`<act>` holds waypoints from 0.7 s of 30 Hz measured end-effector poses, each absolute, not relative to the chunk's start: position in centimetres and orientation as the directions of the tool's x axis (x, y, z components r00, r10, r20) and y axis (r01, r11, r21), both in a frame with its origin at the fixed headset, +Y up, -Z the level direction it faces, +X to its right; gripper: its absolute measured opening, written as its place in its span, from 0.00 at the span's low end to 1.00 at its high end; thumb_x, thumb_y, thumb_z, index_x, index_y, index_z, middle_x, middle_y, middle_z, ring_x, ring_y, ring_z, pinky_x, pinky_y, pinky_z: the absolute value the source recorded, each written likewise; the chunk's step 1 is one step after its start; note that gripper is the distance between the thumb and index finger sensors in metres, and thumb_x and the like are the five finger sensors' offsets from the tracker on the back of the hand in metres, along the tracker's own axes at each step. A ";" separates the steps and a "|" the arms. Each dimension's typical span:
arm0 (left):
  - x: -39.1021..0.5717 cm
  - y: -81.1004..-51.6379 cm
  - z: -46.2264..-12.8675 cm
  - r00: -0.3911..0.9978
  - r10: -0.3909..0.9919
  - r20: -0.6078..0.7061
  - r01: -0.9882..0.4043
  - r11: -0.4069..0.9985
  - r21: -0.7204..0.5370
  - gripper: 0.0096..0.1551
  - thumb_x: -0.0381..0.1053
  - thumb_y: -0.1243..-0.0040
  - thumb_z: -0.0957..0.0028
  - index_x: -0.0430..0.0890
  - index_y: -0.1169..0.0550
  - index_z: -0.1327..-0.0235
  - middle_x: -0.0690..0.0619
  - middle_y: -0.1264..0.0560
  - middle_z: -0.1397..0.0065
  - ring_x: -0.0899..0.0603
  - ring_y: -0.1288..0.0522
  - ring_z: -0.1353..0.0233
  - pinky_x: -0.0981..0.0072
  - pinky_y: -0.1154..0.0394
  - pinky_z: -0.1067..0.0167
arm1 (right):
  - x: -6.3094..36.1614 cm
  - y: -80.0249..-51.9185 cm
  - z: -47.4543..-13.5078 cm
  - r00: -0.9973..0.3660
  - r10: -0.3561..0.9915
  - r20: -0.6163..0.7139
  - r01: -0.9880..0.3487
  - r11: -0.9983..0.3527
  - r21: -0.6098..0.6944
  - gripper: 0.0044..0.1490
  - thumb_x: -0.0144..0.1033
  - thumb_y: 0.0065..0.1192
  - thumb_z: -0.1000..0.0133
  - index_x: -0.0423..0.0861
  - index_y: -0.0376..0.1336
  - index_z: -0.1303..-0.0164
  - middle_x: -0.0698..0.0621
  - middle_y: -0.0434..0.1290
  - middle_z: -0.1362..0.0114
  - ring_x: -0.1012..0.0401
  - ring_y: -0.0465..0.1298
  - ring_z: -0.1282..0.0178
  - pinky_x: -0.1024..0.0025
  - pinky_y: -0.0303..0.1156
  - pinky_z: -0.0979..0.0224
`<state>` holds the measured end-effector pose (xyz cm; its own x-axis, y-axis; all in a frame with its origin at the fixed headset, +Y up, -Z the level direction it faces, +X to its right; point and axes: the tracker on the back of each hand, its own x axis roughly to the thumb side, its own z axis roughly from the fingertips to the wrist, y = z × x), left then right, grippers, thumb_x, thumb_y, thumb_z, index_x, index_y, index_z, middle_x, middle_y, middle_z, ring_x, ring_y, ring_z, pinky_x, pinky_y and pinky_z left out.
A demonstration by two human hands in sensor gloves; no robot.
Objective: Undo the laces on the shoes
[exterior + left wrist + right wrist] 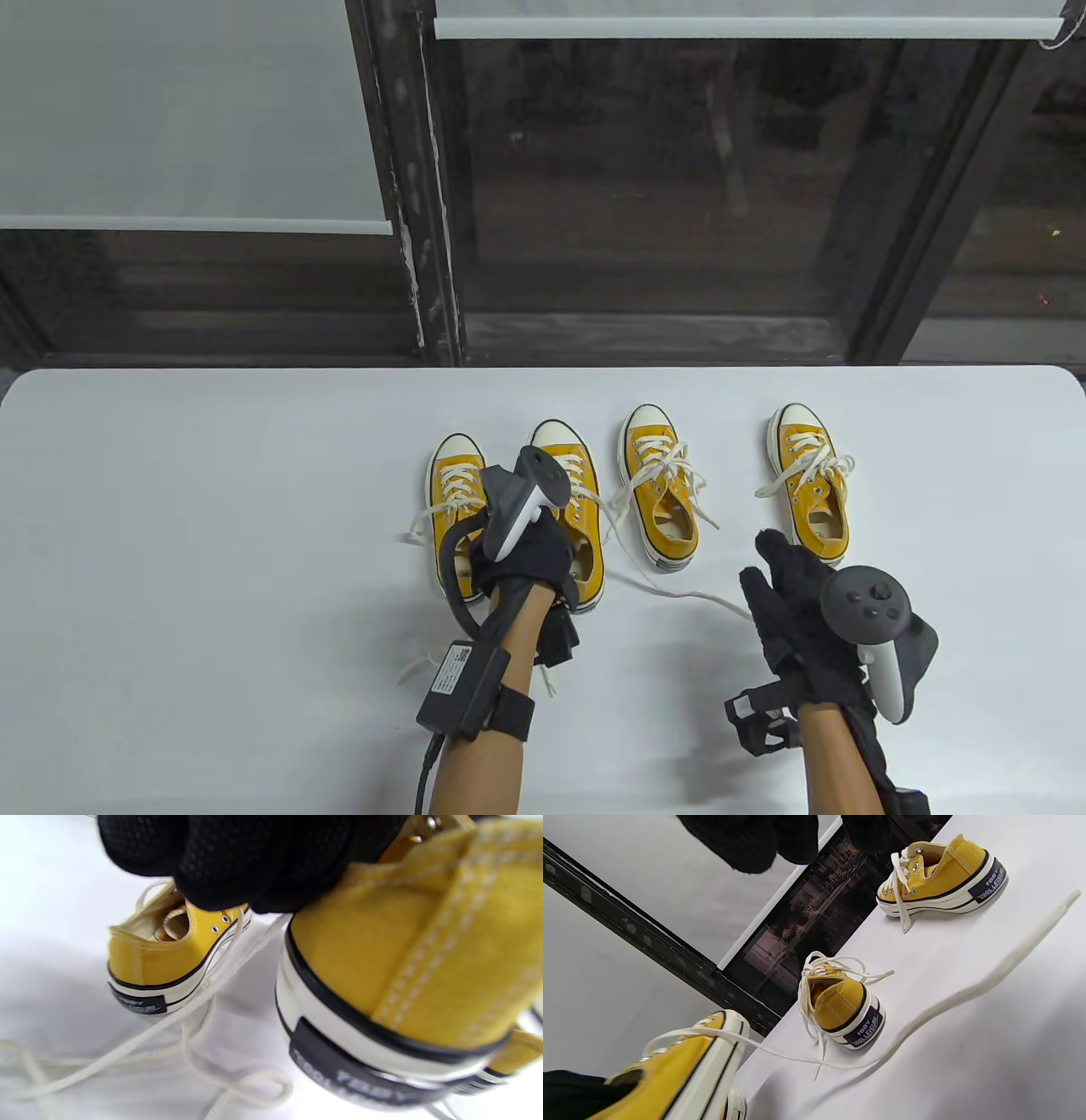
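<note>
Now my left hand (530,543) fingers hold the second shoe (570,509); right hand (797,594) fingers are spread, empty. Its long loose lace (679,592) could snag and drag the shoe toward the table's near edge.

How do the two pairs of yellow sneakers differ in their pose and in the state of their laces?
The left pair stands close together, and the left hand rests on it; the right pair stands apart, untouched. A long lace trails loose from the left pair across the table; the right pair's laces look tied in bows. Both pairs are yellow, toes pointing away.
</note>
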<state>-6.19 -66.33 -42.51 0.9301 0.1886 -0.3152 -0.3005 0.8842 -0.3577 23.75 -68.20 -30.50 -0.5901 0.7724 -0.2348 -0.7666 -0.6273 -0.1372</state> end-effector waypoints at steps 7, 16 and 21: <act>-5.8 -69.5 -46.7 0.919 0.100 -0.382 -0.264 0.875 -0.405 0.28 0.55 0.44 0.39 0.37 0.21 0.37 0.57 0.15 0.62 0.53 0.18 0.61 0.49 0.24 0.44 | 23.6 -68.3 -30.6 -0.578 0.780 -0.239 -0.779 -0.615 -0.122 0.37 0.50 0.52 0.30 0.54 0.49 0.11 0.36 0.47 0.12 0.34 0.41 0.14 0.27 0.38 0.23; -5.8 -72.2 -48.0 0.913 0.038 -0.406 -0.224 0.878 -0.423 0.28 0.57 0.45 0.36 0.40 0.23 0.34 0.57 0.15 0.58 0.53 0.18 0.57 0.50 0.25 0.39 | 23.4 -68.5 -30.7 -0.590 0.768 -0.247 -0.773 -0.626 -0.102 0.37 0.50 0.51 0.30 0.55 0.49 0.11 0.36 0.45 0.11 0.34 0.41 0.14 0.27 0.38 0.23; -6.3 -71.3 -47.2 0.918 0.061 -0.391 -0.242 0.869 -0.432 0.30 0.61 0.41 0.39 0.43 0.22 0.32 0.55 0.13 0.53 0.51 0.15 0.54 0.48 0.24 0.40 | 23.2 -68.7 -30.8 -0.598 0.761 -0.252 -0.770 -0.633 -0.084 0.37 0.50 0.51 0.30 0.55 0.49 0.10 0.36 0.45 0.11 0.34 0.41 0.14 0.28 0.38 0.23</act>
